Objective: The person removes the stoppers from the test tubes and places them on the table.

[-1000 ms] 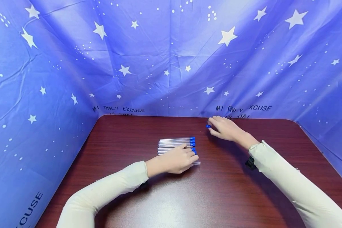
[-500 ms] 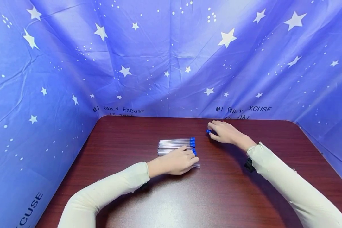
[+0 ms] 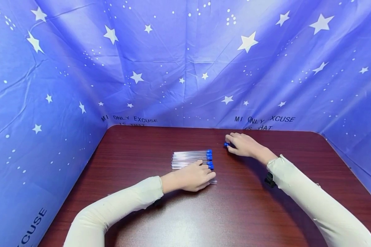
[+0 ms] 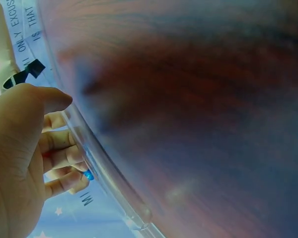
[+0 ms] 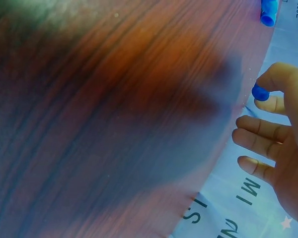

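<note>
Several clear test tubes (image 3: 190, 153) with blue caps (image 3: 209, 156) lie side by side on the table, caps to the right. My left hand (image 3: 193, 175) is at the near side of this row and hides part of it. It holds an uncapped clear tube (image 4: 109, 171) between thumb and fingers, and the tube's end pokes out past the fingertips in the head view. To the right and farther back, my right hand (image 3: 242, 144) pinches a loose blue cap (image 5: 260, 92) between thumb and index finger, a short way from the row's capped ends.
The dark red wooden table (image 3: 136, 144) has rounded far corners. Behind it and at both sides hangs a blue cloth (image 3: 160, 51) with white stars and black lettering. A black wrist camera (image 3: 269, 179) sits under the right sleeve.
My right hand has come slightly nearer, toward the front of the table, with the cap still pinched. The left hand has shifted only a little nearer with its tube.
</note>
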